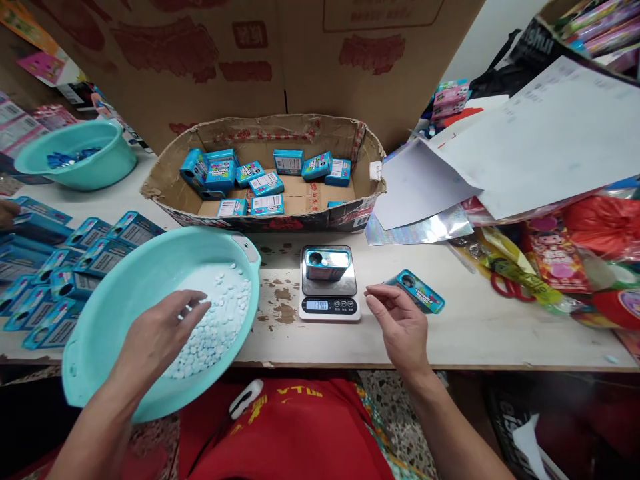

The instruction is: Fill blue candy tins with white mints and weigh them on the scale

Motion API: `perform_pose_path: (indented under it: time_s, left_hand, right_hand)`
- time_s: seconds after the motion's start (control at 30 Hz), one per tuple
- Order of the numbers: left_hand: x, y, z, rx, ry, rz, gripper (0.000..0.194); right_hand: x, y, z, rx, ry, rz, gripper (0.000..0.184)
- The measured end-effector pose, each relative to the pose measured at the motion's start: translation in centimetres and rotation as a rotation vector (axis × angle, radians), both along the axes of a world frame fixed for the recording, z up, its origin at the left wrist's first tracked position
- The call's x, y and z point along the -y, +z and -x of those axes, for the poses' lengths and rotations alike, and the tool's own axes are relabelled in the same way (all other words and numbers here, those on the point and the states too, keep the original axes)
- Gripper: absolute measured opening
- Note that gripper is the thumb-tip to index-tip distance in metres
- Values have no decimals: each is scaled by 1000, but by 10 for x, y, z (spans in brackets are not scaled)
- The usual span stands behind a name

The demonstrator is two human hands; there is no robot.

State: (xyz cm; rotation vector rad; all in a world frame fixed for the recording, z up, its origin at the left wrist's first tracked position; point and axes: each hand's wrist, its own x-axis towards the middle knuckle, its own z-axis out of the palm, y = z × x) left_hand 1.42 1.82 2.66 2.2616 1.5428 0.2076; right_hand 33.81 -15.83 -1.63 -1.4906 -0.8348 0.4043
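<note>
My left hand (pixel 163 330) reaches into a teal basin (pixel 113 303) and rests its fingers on a heap of small white tablets (pixel 217 320). A small digital scale (pixel 329 283) stands in front of me with a blue tin box (pixel 327 263) on its platform. My right hand (pixel 400 323) hovers just right of the scale, fingers loosely curled with nothing seen in them. A second blue box (pixel 417 290) lies on the table right behind that hand.
A torn cardboard tray (pixel 263 170) behind the scale holds several blue boxes. More blue boxes (pixel 60 273) lie at the left, with another teal basin (pixel 75 155) behind. Papers (pixel 525 147) and colourful packaging (pixel 575 253) crowd the right. A person's hand (pixel 6 213) shows at the left edge.
</note>
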Motion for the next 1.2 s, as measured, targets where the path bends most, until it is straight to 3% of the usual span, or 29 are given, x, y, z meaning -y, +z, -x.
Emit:
perform_pose_path:
  time_s: [0.07, 0.13, 0.23, 0.33, 0.4, 0.57, 0.67, 0.77, 0.87, 0.93, 1.0, 1.07, 1.13, 1.2]
  left_hand:
    - [3, 17, -33, 189, -65, -128, 31]
    - [7, 30, -75, 323, -222, -208, 26]
    - [11, 39, -139, 330, -425, -297, 28]
    - [7, 36, -182, 252, -428, -313, 40]
    - [0, 30, -191, 220, -383, -209, 40]
    - [-13, 21, -175, 328, -257, 79, 36]
    - [-9, 23, -175, 406, -237, 72, 42]
    - [-4, 23, -188, 342, -317, 19, 55]
    - [-6, 20, -197, 290, -323, 55, 54]
    - [-11, 20, -190, 364, -303, 114, 52]
    - [-16, 22, -170, 478, -290, 162, 49]
    - [-23, 25, -133, 512, -260, 141, 37]
    - [-28, 24, -82, 363, -179, 46, 28]
    - [-27, 17, -26, 45, -77, -2, 32]
  right_hand:
    - [-3, -2, 1, -12, 16, 10, 14]
    - [-6, -3, 3, -25, 30, 12, 14]
    - [-12, -2, 6, -37, 46, -2, 14]
    - [-15, 1, 6, -42, 51, -7, 14]
    - [-15, 1, 5, -39, 42, -4, 14]
    - [-11, -5, 1, -54, 32, 33, 15]
    - [-13, -8, 3, -61, 63, 54, 15]
    - [-17, -7, 7, -54, 82, 40, 16]
    - [-19, -4, 11, -34, 82, 33, 17]
    - [-18, -3, 12, -31, 83, 43, 17]
    - [-16, -3, 13, -34, 78, 68, 19]
    - [-12, -3, 14, -20, 51, 98, 23]
    - [-10, -5, 16, 12, 4, 132, 27]
    - [-9, -7, 18, 33, -26, 161, 30]
